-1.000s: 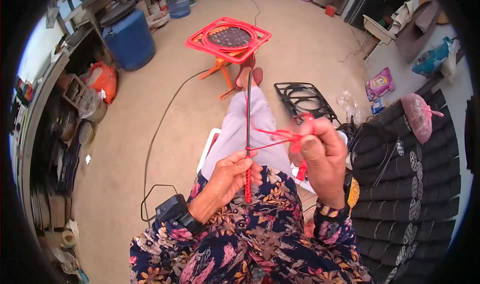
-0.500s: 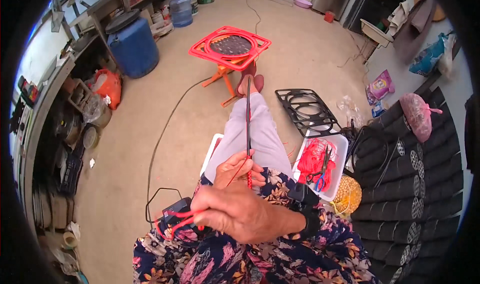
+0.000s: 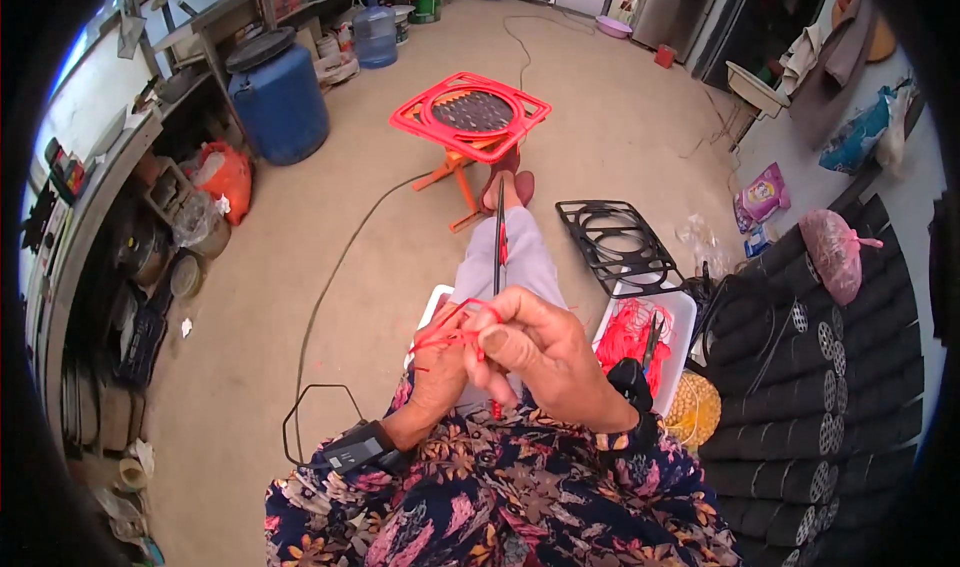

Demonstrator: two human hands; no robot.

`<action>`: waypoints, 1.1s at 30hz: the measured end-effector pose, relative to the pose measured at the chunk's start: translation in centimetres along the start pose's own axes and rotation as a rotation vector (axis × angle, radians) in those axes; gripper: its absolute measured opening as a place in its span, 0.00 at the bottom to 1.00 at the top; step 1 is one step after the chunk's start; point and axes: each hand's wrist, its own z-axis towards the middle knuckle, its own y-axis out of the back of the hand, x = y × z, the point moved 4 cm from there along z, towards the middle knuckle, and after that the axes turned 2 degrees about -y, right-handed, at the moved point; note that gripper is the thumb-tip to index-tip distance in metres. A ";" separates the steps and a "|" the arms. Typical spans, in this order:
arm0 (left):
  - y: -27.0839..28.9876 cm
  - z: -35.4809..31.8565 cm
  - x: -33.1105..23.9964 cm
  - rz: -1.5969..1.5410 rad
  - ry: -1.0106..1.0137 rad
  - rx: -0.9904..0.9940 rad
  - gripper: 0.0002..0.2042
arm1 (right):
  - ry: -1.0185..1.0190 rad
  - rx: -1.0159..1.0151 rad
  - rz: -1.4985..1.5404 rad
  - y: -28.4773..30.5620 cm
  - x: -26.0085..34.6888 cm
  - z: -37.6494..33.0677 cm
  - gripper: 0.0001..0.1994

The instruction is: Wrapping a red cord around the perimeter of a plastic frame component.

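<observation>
A slim black strip point(image 3: 499, 257) runs from near my feet back toward my lap, with red cord wound round its near end point(image 3: 496, 408). My left hand point(image 3: 436, 377) is closed around the strip and the red cord, its fingers partly covered by the other hand. Over it, my right hand point(image 3: 550, 359) pinches the red cord point(image 3: 452, 339), which loops and trails off to the left across the left fingers. How the cord passes between the fingertips is hard to make out.
Ahead, a red square frame point(image 3: 425, 117) rests on an orange stand point(image 3: 463, 195). To the right are a black frame point(image 3: 615, 235), a white basket point(image 3: 683, 319) holding red cord and scissors point(image 3: 652, 339), a yellow net bag point(image 3: 697, 412) and stacked black cylinders point(image 3: 770, 407). A blue barrel point(image 3: 280, 102) stands far left.
My right hand has moved from the lower left up and right to beside my left hand, bringing the red cord with it. The left hand has shifted slightly left.
</observation>
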 end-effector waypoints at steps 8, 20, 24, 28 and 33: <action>0.7 1.3 1.3 -0.293 0.304 -0.104 0.11 | -0.087 -0.158 -0.026 5.4 -3.8 1.3 0.12; 1.5 1.3 2.9 -0.407 0.480 -0.106 0.11 | -0.145 -0.186 0.021 7.1 -6.2 1.2 0.11; 1.7 1.4 3.8 -0.429 0.494 -0.120 0.10 | -0.103 -0.210 0.036 7.7 -6.4 1.3 0.12; 1.8 1.7 3.8 -0.389 0.492 -0.131 0.10 | -0.053 -0.306 0.024 10.1 -5.6 1.3 0.12; 1.0 1.5 4.1 -0.262 0.586 -0.036 0.09 | 0.019 -0.499 -0.162 12.9 -6.8 0.6 0.10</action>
